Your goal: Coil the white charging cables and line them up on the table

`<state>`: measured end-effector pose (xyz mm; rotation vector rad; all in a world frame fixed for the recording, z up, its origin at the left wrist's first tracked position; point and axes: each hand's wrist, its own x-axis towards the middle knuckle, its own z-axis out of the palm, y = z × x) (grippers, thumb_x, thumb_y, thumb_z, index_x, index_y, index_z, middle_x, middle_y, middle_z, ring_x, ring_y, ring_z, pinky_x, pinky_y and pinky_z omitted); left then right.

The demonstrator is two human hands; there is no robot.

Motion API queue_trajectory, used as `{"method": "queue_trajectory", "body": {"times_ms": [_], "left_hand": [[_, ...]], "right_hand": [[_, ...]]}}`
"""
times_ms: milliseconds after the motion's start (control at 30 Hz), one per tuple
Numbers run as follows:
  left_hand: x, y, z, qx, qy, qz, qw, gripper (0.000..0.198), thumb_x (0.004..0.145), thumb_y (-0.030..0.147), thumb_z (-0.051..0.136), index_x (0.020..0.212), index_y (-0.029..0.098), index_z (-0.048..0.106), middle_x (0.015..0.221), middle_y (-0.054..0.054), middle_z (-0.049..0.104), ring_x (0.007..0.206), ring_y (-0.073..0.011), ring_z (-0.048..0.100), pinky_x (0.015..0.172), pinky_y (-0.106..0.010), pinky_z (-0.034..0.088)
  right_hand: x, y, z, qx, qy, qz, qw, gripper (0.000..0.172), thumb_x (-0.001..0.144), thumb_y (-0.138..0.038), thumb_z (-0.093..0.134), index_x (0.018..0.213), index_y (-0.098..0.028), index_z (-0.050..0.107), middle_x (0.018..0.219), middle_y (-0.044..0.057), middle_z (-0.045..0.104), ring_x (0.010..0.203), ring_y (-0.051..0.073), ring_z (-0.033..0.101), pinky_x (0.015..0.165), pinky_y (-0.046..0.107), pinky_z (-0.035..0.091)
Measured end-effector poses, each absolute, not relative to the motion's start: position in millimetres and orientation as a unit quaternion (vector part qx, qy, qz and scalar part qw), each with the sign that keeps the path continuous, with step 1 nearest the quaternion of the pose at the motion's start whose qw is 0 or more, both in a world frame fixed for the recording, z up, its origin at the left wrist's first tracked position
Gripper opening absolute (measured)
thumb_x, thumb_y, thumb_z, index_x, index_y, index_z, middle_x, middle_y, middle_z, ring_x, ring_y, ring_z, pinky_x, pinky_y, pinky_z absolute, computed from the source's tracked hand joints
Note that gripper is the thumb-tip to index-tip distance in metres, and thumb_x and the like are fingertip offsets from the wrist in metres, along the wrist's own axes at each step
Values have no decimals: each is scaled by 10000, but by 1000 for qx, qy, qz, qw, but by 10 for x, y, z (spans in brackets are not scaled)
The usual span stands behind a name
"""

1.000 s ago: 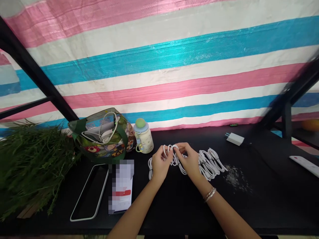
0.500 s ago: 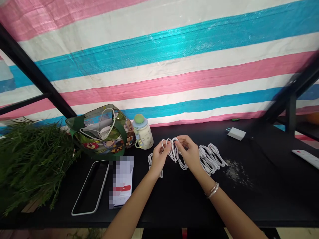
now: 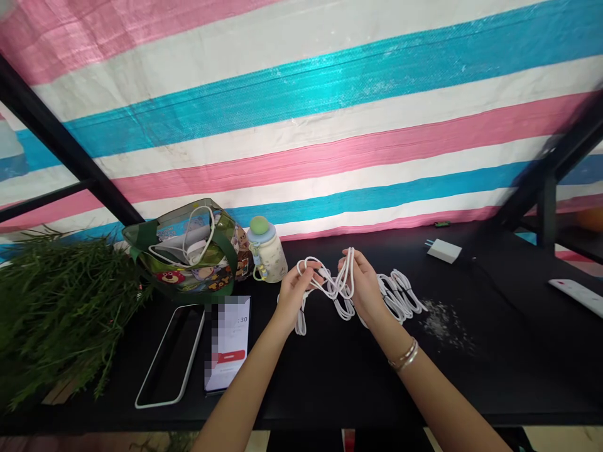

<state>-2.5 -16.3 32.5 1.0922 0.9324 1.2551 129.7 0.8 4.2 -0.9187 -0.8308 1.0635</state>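
A looped white cable point(image 3: 338, 285) stretches between my two hands above the black table. My left hand point(image 3: 296, 290) pinches its left end between thumb and fingers. The loops at the other end are held by my right hand point(image 3: 365, 284), which has bracelets at the wrist. Behind and below my hands lie more coiled white cables: a tied bundle point(image 3: 300, 321) by my left hand, one point(image 3: 345, 309) between the hands, and several together point(image 3: 402, 295) right of my right hand.
On the black table point(image 3: 339, 389) are a bottle point(image 3: 272, 257), a green bag point(image 3: 188, 279), a phone point(image 3: 230, 345), a white-edged case or device point(image 3: 172, 358), a white charger point(image 3: 443, 251), a white remote point(image 3: 577, 295) and small white bits point(image 3: 445, 323). Green foliage point(image 3: 56, 307) fills the left.
My hands have moved apart, and the cable loops between them are now spread wider. My right hand has shifted slightly right, uncovering more of the cable.
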Motion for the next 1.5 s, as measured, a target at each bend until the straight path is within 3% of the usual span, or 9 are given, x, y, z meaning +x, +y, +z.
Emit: {"method": "queue_trajectory", "body": {"times_ms": [367, 500, 867, 1133, 1300, 1500], "left_hand": [[-62, -60, 266, 397, 431, 606, 538, 431, 595, 534, 711, 804, 159, 675, 573, 16, 600, 581, -113, 592, 553, -213, 456], [-83, -52, 279, 397, 436, 613, 525, 429, 612, 535, 694, 824, 164, 664, 584, 16, 597, 613, -124, 610, 553, -211, 461], [-54, -89, 226, 437, 426, 583, 537, 453, 631, 480, 724, 946, 157, 685, 683, -7, 655, 638, -122, 635, 599, -225, 510], [-26, -84, 170, 489, 402, 570, 524, 357, 647, 387, 727, 927, 169, 697, 747, -22, 684, 665, -142, 641, 648, -263, 522], [-7, -95, 182, 529, 395, 562, 498, 259, 669, 375, 700, 819, 164, 715, 638, 0, 648, 580, -116, 586, 582, -231, 488], [-9, -91, 160, 501, 398, 574, 511, 300, 665, 401, 709, 842, 160, 698, 771, -46, 705, 703, -161, 646, 583, -231, 505]], "right_hand": [[1323, 70, -13, -349, -359, 517, 694, 425, 601, -589, 710, 793, -255, 529, 553, -76, 491, 392, 77, 431, 372, 207, 387], [1320, 64, -53, -353, -374, 521, 681, 373, 674, -565, 664, 858, -259, 557, 592, -62, 550, 402, 82, 472, 386, 214, 422], [1295, 21, -16, -375, -349, 566, 646, 451, 580, -553, 745, 849, -251, 545, 858, -5, 663, 610, 109, 632, 632, 286, 584], [1228, -26, 4, -372, -406, 545, 632, 499, 518, -506, 796, 768, -246, 451, 814, -30, 608, 674, 123, 626, 661, 307, 579], [1191, -80, 47, -364, -495, 531, 584, 371, 601, -452, 767, 757, -233, 512, 715, -39, 560, 656, 129, 594, 635, 288, 536], [1209, -110, 81, -359, -533, 531, 552, 261, 652, -391, 742, 775, -217, 592, 799, -10, 600, 678, 126, 602, 654, 283, 526]]}}
